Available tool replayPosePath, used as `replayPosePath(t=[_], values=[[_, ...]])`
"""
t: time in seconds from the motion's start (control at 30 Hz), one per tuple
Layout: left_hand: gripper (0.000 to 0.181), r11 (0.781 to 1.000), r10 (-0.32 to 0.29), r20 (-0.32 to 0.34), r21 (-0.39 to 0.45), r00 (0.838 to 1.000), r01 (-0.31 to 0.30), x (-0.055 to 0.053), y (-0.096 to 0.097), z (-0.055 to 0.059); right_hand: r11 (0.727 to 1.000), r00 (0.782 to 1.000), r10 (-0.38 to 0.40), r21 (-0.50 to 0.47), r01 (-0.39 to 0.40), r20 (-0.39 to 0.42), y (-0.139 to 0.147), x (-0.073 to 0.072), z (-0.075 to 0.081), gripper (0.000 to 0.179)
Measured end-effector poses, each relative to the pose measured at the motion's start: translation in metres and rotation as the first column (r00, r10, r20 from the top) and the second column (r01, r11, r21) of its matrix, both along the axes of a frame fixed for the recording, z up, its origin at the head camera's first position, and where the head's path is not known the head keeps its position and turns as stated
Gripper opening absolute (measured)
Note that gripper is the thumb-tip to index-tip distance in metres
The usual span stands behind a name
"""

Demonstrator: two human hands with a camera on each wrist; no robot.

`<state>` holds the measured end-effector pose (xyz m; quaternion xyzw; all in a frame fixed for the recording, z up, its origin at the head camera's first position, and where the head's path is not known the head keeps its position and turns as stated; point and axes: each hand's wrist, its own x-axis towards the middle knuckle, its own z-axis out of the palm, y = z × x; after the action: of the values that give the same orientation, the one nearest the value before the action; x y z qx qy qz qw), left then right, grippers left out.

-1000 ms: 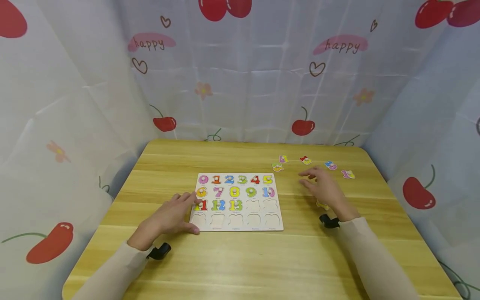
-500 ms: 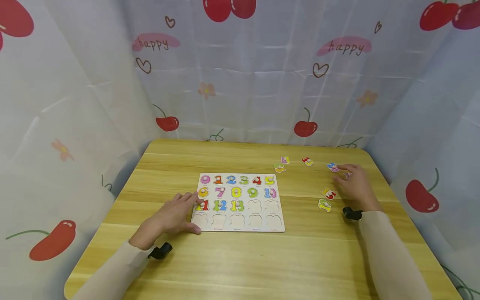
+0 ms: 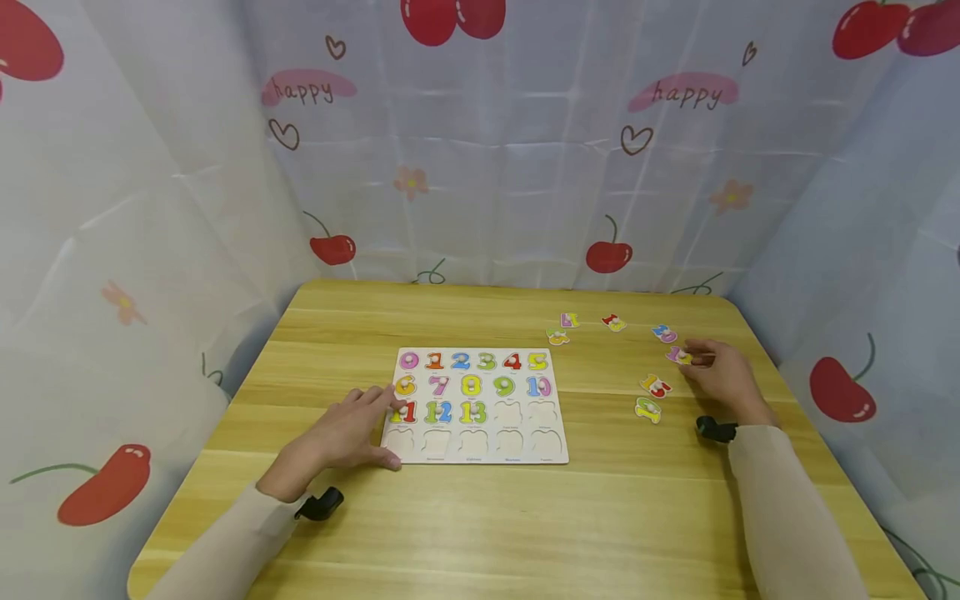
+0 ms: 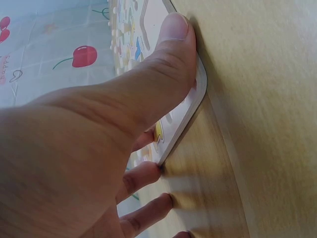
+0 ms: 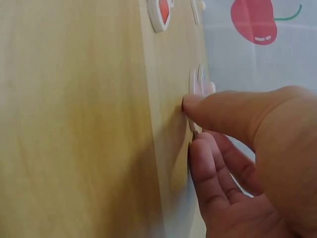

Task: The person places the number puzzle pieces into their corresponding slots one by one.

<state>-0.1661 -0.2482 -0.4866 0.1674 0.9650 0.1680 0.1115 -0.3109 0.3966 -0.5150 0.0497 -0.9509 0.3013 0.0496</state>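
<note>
The white number puzzle board (image 3: 491, 423) lies flat, its upper rows filled with coloured numbers 0 to 13 and its lower recesses bare. My left hand (image 3: 341, 433) rests at its left edge, fingers spread; in the left wrist view the thumb (image 4: 171, 54) lies on the board's corner and the other fingertips reach down beside the edge. Off to the right, my right hand (image 3: 723, 379) pinches a purple-and-yellow number piece (image 3: 677, 355) at the tabletop. The right wrist view has the thumb (image 5: 198, 106) and fingers at the edges of that piece, partly hiding it.
Near the right hand lie a blue-and-purple piece (image 3: 664, 333), a red-and-yellow piece (image 3: 656, 386) and a green-and-yellow piece (image 3: 648, 410). Several more pieces, including a red one (image 3: 613, 322), lie behind the board's right corner. A patterned curtain (image 3: 480, 208) surrounds the wooden table (image 3: 480, 533).
My right hand has moved right across the loose pieces to the purple-and-yellow one, which has shifted slightly left and toward me. The left hand and board have stayed in place.
</note>
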Motion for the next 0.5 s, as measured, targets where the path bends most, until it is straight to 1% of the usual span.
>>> replayPosePath(t=[0.2, 0.33, 0.5], values=[[0.091, 1.000, -0.002, 0.000, 0.000, 1.000, 0.002, 0.0000, 0.0001, -0.0002, 1.000, 0.999, 0.019, 0.010, -0.019, -0.030, 0.0006, 0.0015, -0.0002, 0.049], [0.092, 1.000, -0.012, -0.009, 0.002, 1.000, 0.012, 0.0006, 0.0005, 0.0025, 0.999, 0.999, 0.024, 0.022, -0.023, -0.034, -0.0002, 0.0011, 0.0011, 0.048], [0.093, 1.000, -0.015, -0.011, 0.000, 1.000, 0.015, 0.0006, 0.0004, 0.0049, 0.999, 0.999, 0.032, 0.019, -0.031, -0.044, -0.0010, -0.0005, 0.0009, 0.037]])
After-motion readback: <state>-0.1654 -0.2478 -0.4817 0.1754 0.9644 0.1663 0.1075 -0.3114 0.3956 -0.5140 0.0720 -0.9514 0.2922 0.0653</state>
